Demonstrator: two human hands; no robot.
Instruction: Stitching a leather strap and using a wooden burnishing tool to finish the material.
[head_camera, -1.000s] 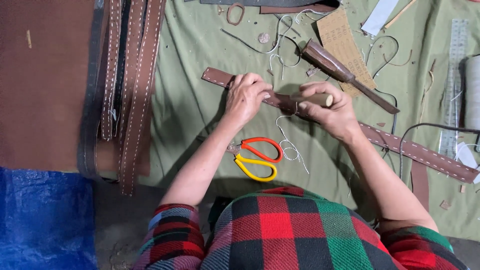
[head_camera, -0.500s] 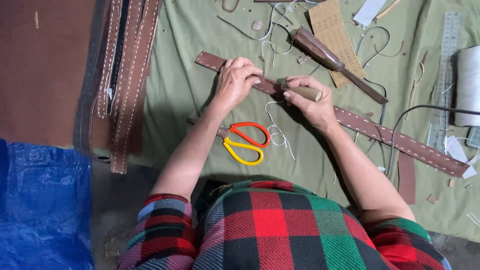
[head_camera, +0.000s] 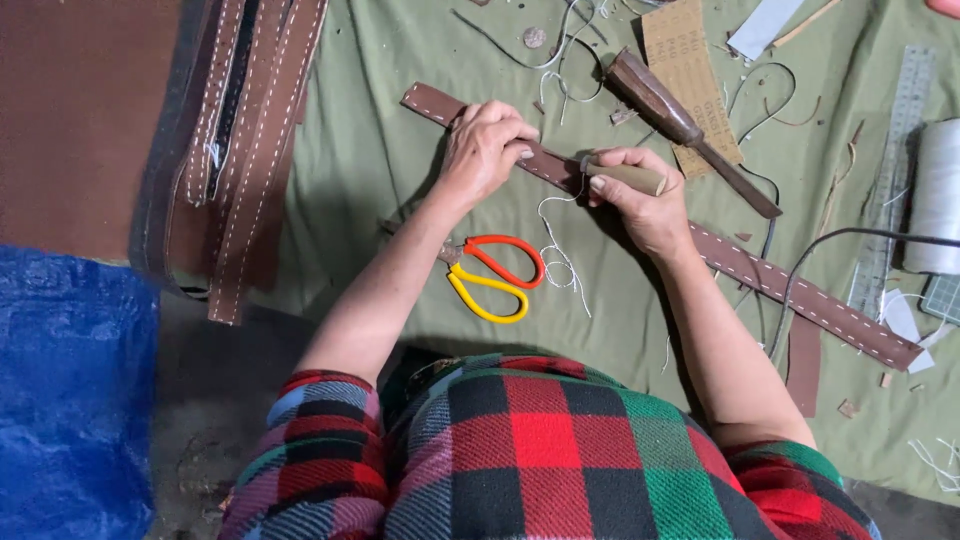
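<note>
A long brown leather strap (head_camera: 780, 285) with white stitching lies slanted across the green cloth (head_camera: 370, 160). My left hand (head_camera: 487, 148) presses down on the strap near its upper left end. My right hand (head_camera: 640, 200) grips a tool with a pale wooden handle (head_camera: 630, 177), its tip against the strap between my two hands. White thread (head_camera: 560, 255) trails from the strap toward me.
Scissors with red and yellow handles (head_camera: 495, 275) lie near my left forearm. A stack of stitched leather straps (head_camera: 240, 130) sits at left. A brown-handled tool (head_camera: 680, 125), sandpaper (head_camera: 685, 60), a metal ruler (head_camera: 900, 130), a white thread spool (head_camera: 935, 195) and a black cable (head_camera: 830, 245) lie at right.
Both hands have kept their grip on the strap and the tool. The view has shifted slightly, so the work appears lower and further left.
</note>
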